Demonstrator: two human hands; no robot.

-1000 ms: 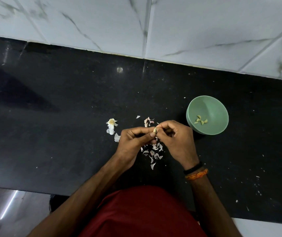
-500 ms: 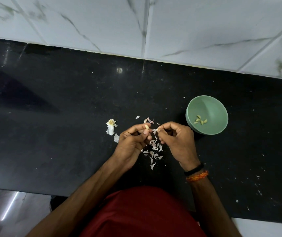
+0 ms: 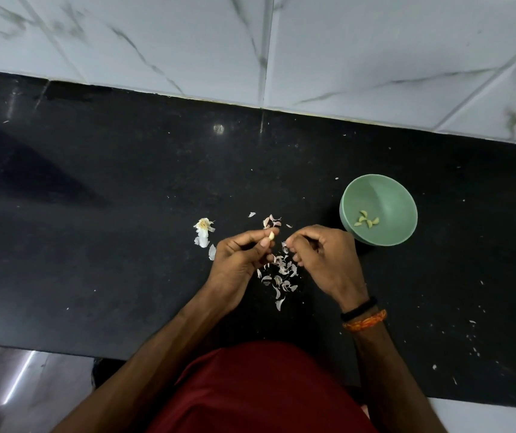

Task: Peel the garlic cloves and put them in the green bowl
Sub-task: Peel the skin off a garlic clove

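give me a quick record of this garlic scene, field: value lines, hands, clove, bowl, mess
left hand: pinches a garlic clove between thumb and forefinger, above the counter
clove state: pale, looks peeled
right hand: fingers curled, pinching a scrap of skin at its fingertips
green bowl: upright on the black counter, to the right of the hands
peeled cloves: a few in the bowl's bottom
skin pile: scattered on the counter between and below the hands
garlic root stub: left of the hands, with loose skins
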